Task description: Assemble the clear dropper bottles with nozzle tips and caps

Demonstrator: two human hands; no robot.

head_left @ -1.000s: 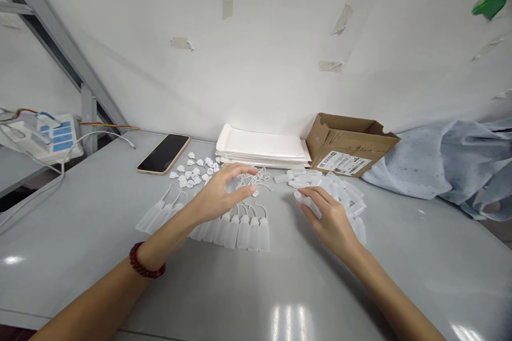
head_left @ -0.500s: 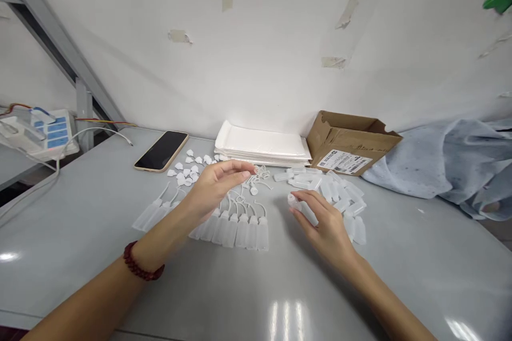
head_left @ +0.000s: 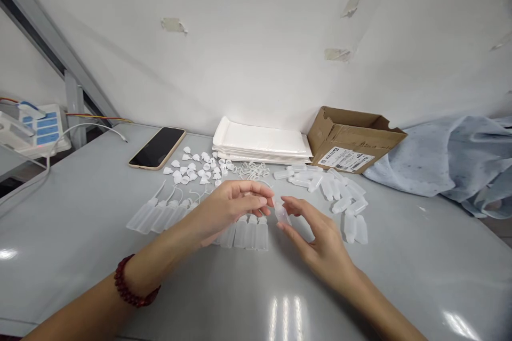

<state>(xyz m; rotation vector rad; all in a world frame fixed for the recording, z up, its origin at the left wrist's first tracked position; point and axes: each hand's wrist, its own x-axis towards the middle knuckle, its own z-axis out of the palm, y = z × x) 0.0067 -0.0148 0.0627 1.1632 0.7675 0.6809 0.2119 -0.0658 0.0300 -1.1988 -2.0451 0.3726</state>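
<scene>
My right hand (head_left: 320, 232) holds a small translucent plastic bottle (head_left: 282, 214) between thumb and fingers, tilted with its neck toward my left hand. My left hand (head_left: 236, 208) has thumb and fingers pressed together at the bottle's neck; what they pinch is too small to make out. Below and behind the left hand lies a row of similar bottles (head_left: 251, 233), partly hidden. More bottles (head_left: 150, 216) at the left end carry thin white tubes. Loose bottles (head_left: 340, 189) lie to the right of my right hand.
White caps (head_left: 192, 166) and a heap of thin tubes (head_left: 254, 170) lie beyond my left hand. Farther back are a phone (head_left: 158, 148), white padded envelopes (head_left: 260, 141), a cardboard box (head_left: 356, 141) and pale blue cloth (head_left: 436, 157). A power strip (head_left: 44, 128) sits far left.
My left hand has moved right and toward me, up to the bottle's neck. The bottle in my right hand has shifted left. The view has shifted slightly.
</scene>
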